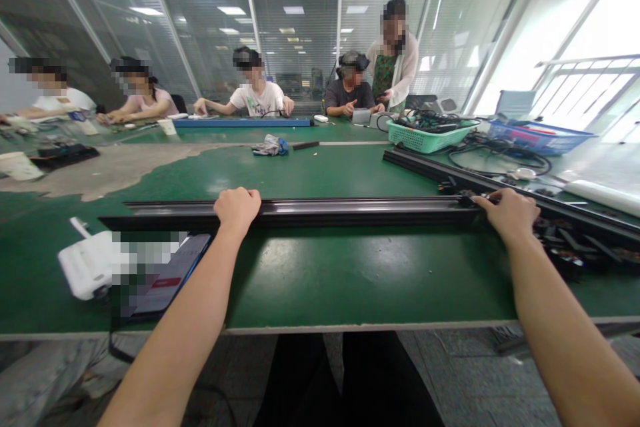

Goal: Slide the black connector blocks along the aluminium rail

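A long black metal profile (350,211) with a shiny channel lies crosswise on the green table (345,280). Toward its left part, my left hand (237,208) is closed around it from above. My right hand (513,213) is at its right end, thumb and fingers pinched by a small dark piece (467,200) in the channel; the fingers partly hide what they grip. A second black profile (420,163) runs diagonally beyond my right hand. Small black parts (570,243) are heaped to the right of that hand.
A white device (87,263) and a phone (170,277) lie at the left front. A green basket (425,138) with cables and a blue basket (543,137) stand at the back right. A crumpled cloth (270,145) lies mid-table. Several people are across the table.
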Demonstrator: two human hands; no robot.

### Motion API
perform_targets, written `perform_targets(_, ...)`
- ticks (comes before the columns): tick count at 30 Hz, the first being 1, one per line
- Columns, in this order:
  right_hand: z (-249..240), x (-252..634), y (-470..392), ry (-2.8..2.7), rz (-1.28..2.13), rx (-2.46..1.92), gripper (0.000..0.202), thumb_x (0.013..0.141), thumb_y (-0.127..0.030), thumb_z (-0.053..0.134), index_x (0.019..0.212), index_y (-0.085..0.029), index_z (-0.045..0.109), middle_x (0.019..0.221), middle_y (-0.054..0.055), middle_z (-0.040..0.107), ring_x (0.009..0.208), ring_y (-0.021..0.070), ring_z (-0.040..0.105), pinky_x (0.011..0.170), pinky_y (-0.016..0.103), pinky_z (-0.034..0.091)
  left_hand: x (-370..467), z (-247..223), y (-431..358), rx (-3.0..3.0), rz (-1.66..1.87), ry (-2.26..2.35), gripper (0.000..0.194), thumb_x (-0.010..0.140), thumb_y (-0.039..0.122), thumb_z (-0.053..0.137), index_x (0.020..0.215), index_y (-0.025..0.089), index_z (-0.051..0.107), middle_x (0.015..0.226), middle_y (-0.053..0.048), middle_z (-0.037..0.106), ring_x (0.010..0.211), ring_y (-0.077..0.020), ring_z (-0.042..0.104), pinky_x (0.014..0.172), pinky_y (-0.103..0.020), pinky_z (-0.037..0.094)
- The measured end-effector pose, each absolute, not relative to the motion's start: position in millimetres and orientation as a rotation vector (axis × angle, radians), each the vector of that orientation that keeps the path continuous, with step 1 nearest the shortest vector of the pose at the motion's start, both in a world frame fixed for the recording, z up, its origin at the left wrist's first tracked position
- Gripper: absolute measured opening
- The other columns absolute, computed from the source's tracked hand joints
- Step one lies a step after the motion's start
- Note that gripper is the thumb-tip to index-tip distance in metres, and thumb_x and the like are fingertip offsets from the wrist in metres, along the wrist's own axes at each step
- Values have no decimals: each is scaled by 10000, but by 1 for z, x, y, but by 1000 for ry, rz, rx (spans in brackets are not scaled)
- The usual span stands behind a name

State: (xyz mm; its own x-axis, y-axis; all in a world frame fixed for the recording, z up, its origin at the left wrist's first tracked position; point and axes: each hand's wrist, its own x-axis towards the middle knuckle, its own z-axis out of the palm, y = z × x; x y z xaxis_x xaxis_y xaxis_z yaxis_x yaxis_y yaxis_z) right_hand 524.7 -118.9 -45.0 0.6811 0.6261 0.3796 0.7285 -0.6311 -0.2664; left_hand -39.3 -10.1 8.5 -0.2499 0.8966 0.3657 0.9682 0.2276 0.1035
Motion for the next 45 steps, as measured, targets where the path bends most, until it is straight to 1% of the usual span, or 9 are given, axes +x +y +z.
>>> perform_targets(6,-43,529,-122,-843,-409,-2560,507,861,-533,571,1099,-98,679,1113,306,616,1072,385,486,783,432,296,-40,7,-9,-1762,-467,-2246,540,868,338,317,1041,52,741,939,-254,692,975,-366,628,779,-421,496)
perform_targets(10,-44,533,-123,-751,-370,-2628,523,828,-544,614,1111,-110,687,1118,305,624,1093,392,479,794,444,288,-40,7,-9,-1764,-468,-2253,544,861,338,316,1045,49,739,943,-256,692,978,-365,626,777,-423,496)
perform_targets(15,-52,539,-120,-868,-463,-2529,390,870,-434,554,1066,-142,723,1074,301,644,1062,397,486,759,443,277,-40,8,-10,-1769,-458,-2249,542,866,334,316,1041,41,737,944,-254,694,985,-365,631,781,-418,500)
perform_targets(19,-53,534,-115,-791,-654,-2424,350,896,-266,454,1059,-93,711,1036,306,647,1039,368,512,747,427,281,-40,8,-10,-1752,-457,-2241,542,869,336,314,1043,44,736,946,-248,696,986,-365,634,782,-423,505)
perform_targets(23,-44,512,-115,-879,-781,-2293,355,926,-257,410,1056,-73,685,1030,277,652,1008,337,514,754,404,276,-41,7,-9,-1752,-463,-2240,534,868,339,323,1038,50,739,940,-242,699,971,-360,639,776,-418,510)
perform_targets(28,-35,463,-115,-1196,-837,-2010,333,960,-286,357,990,-141,655,967,199,671,933,285,518,789,384,291,-44,7,-8,-1750,-476,-2245,522,870,337,333,1017,54,746,929,-238,701,978,-360,639,776,-413,511)
perform_targets(34,-23,390,-102,-1662,-552,-1758,272,937,-336,409,944,-183,635,892,100,669,902,254,525,806,362,324,-51,6,-7,-1742,-499,-2207,508,875,324,334,992,62,753,899,-229,702,968,-349,638,776,-406,508)
perform_targets(39,-1,309,-93,-2035,-305,-1588,256,935,-319,439,931,-161,640,904,111,666,901,241,537,832,356,354,-55,8,-12,-1739,-516,-2221,494,878,320,346,997,69,754,898,-219,705,956,-336,641,770,-388,505)
perform_targets(45,8,175,-86,-2304,-132,-1420,291,966,-315,408,1033,-141,631,982,123,658,946,236,523,878,358,362,-55,13,-20,-1753,-519,-2228,492,886,314,342,1003,64,749,916,-219,703,965,-331,637,781,-387,498)
